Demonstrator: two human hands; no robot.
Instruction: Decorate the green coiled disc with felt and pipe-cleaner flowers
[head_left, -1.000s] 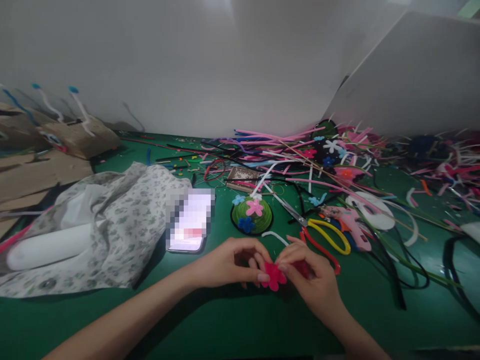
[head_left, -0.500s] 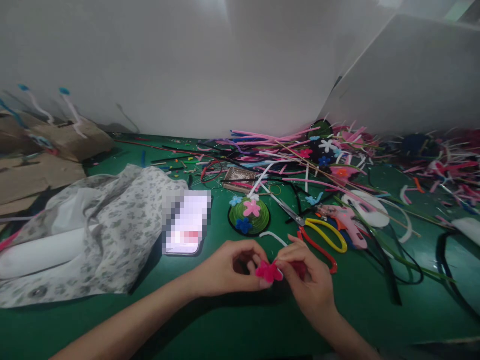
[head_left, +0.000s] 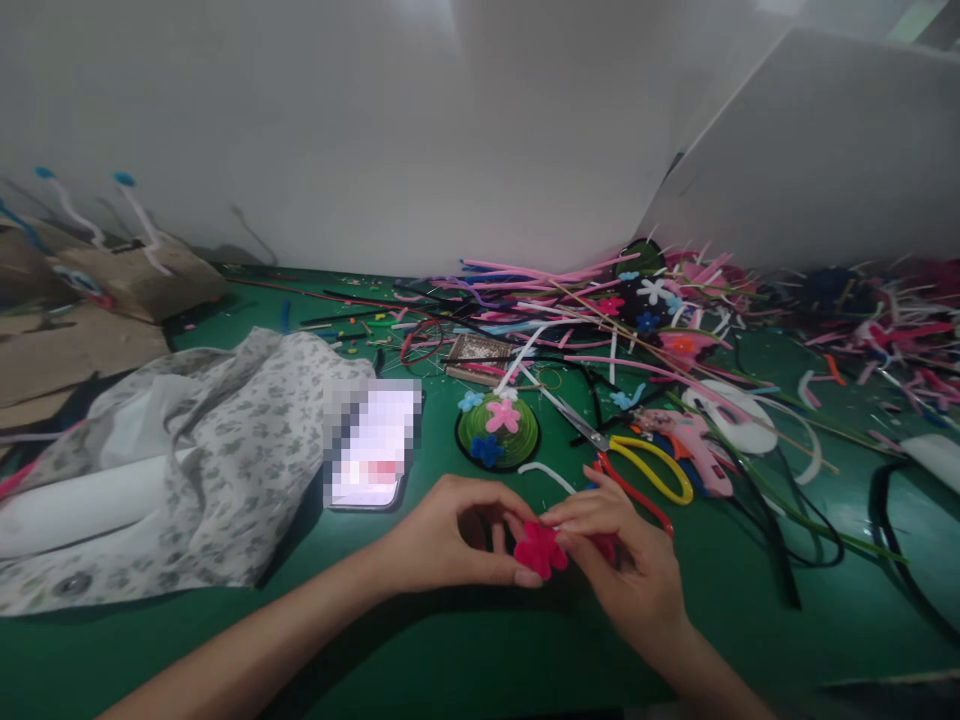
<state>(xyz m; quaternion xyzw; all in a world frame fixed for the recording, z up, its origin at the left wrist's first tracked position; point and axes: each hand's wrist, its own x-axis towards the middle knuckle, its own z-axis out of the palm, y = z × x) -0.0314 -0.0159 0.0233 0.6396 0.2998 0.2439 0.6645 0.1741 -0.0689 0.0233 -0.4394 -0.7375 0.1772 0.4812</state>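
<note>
Over the glossy green worktop (head_left: 420, 650), the left hand (head_left: 454, 535) holds a bright pink, fuzzy, petalled flower (head_left: 538, 552), its edge pinched by the right hand (head_left: 634, 555), with a tangle of multicoloured fuzzy stems (head_left: 525, 271) beyond both hands, before a plain grey wall (head_left: 360, 140).

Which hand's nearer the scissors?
Right. The right hand is just on the near side of the scissors; the left hand is farther off, at the left side of the bright pink flower.

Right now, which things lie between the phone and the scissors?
In the head view, a round green flowered piece lies between the phone and scissors, with a short white strip nearer the scissors.
</note>
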